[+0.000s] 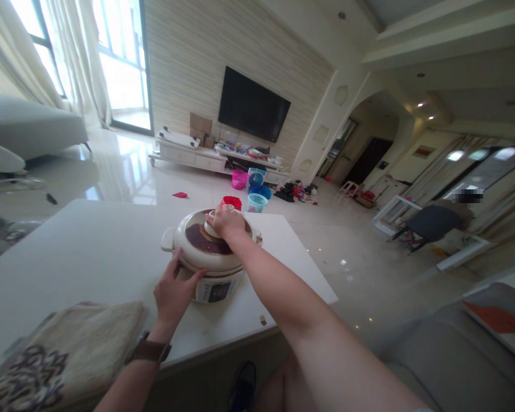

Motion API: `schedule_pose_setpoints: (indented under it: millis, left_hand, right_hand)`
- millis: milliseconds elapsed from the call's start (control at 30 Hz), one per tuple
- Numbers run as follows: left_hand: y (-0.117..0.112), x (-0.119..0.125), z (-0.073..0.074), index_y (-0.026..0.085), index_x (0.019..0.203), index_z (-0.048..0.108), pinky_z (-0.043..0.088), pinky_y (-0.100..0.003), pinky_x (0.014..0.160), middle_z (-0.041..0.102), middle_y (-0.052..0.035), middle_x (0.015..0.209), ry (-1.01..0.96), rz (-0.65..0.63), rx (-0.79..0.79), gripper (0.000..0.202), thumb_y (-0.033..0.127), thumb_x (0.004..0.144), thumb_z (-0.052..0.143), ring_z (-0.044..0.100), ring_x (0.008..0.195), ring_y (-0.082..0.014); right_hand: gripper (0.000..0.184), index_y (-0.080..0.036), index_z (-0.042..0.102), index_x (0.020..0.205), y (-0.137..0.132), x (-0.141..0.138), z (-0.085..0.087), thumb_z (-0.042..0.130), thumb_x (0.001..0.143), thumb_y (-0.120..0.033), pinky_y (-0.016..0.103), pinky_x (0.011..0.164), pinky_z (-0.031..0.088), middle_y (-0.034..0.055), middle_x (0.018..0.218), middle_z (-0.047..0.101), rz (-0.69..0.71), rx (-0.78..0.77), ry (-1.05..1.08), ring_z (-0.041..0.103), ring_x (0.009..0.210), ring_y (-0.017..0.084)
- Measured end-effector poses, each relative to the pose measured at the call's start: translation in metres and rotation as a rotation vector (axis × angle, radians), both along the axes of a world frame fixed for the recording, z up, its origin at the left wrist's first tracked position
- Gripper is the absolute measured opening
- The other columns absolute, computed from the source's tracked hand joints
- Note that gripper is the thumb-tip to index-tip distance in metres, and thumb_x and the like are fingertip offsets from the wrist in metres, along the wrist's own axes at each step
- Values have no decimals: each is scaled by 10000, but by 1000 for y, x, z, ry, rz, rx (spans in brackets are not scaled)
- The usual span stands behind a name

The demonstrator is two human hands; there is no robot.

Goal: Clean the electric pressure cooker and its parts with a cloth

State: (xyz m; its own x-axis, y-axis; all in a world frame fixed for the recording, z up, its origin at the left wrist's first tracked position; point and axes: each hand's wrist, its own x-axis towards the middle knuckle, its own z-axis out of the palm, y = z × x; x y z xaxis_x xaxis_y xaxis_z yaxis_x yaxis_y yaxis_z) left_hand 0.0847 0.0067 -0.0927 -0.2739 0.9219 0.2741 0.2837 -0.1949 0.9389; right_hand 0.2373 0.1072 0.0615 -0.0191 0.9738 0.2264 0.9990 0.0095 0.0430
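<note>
A cream-coloured electric cooker [217,274] with a dark brown lid panel [201,237] stands on the white table [90,246]. My right hand [226,222] is closed round the white knob on top of the lid. My left hand [174,289] rests against the cooker's near left side, fingers spread along its wall just under the lid rim. A brown watch strap sits on my left wrist. A small side handle [168,239] sticks out on the cooker's left.
A folded beige cloth [68,349] with a dark pattern lies at the table's near left corner. Plastic baskets [249,191] and toys litter the glossy floor beyond. A TV [253,106], low cabinet, grey sofas and a dark chair [433,223] surround the table.
</note>
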Motion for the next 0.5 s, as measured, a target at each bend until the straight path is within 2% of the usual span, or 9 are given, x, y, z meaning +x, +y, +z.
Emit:
schedule_pose_setpoints:
  millis: [133, 267, 500]
  left_hand:
    - [1, 0, -1, 362, 1608, 591, 581, -482, 1165, 709, -69, 1536, 2, 6, -4, 926, 446, 759, 951, 723, 1353, -350]
    - [1, 0, 0, 339, 1614, 585, 587, -503, 1154, 713, -91, 1528, 16, 7, -26, 945, 453, 753, 955, 730, 1340, -363]
    - [0, -1, 2, 313, 1613, 591, 581, -484, 1161, 720, -103, 1517, 9, -9, -15, 948, 469, 751, 954, 730, 1339, -359]
  right_hand:
    - [574, -154, 665, 1365, -1, -1, 1, 369, 1139, -590, 455, 994, 632, 189, 1406, 716, -4, -9, 0, 758, 1178, 306]
    - [580, -148, 657, 1367, -4, -1, 2, 361, 1144, -594, 440, 978, 629, 201, 1410, 708, 8, -3, -16, 757, 1174, 295]
    - [548, -140, 684, 1305, -6, 5, -2, 441, 1130, -600, 419, 959, 610, 191, 1379, 728, 44, 63, -3, 755, 1132, 290]
